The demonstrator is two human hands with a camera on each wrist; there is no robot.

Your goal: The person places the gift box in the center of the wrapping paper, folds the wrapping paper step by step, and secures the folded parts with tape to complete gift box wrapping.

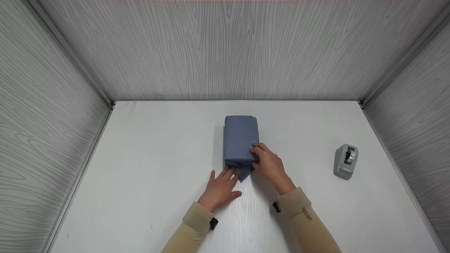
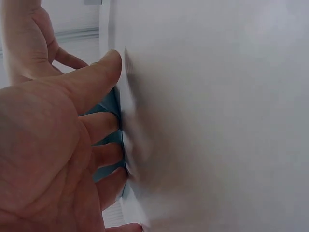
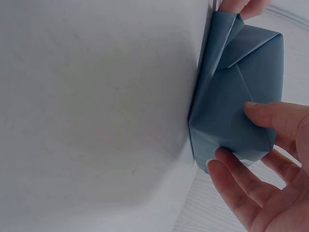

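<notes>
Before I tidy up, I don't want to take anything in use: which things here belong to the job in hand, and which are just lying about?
Belong to the job:
blue wrapped package, held by the right hand
its paper flap, touched by the left hand

Lying about:
tape dispenser, untouched, off to the right; possibly meant for the wrapping, so perhaps leave it

I'm on the blue parcel (image 1: 240, 137) now, and its underside is hidden from me against the counter (image 1: 158, 140). From the left wrist, the left grip (image 1: 218, 191) blocks most of it. Over on the right wrist, the right grip (image 1: 270, 167) runs off the picture. Overhead, both sleeves (image 1: 197, 219) get cut off, the counter's front edge too. By its right edge, the dispenser's (image 1: 340, 165) tape end's too small to tell.
</notes>
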